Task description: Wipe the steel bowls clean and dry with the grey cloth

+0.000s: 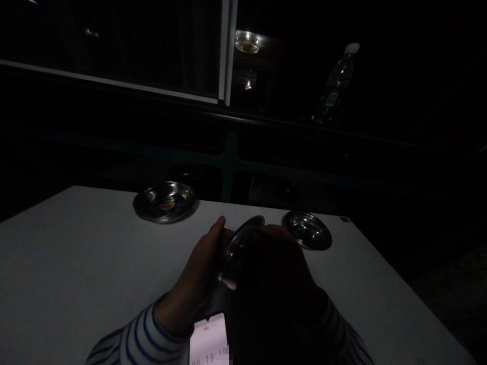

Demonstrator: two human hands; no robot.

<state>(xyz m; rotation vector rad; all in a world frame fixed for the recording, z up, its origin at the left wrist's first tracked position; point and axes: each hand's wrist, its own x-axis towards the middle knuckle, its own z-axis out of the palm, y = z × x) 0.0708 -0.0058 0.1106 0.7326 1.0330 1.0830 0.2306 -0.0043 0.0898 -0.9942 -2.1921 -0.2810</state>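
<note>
A shiny metal dish (236,249) is tilted up on edge between my two hands, over the front middle of the white table (76,263). My left hand (201,261) is closed on its left side, with the thumb pointing up. Deep in shadow, my right hand (283,253) is on the dish's right side with its fingers bent around it; their exact grip is hard to make out. Just below the hands lies a phone (208,339) with a lit screen showing timer digits. The area right of the phone is too dark to read.
A stack of metal dishes (164,202), the top one with a yellow sticker, stands at the table's back left. Another metal dish or small stack (308,230) is near the back right edge. Beyond the table, a plastic bottle (337,81) stands on a dark ledge beside a window frame (227,50).
</note>
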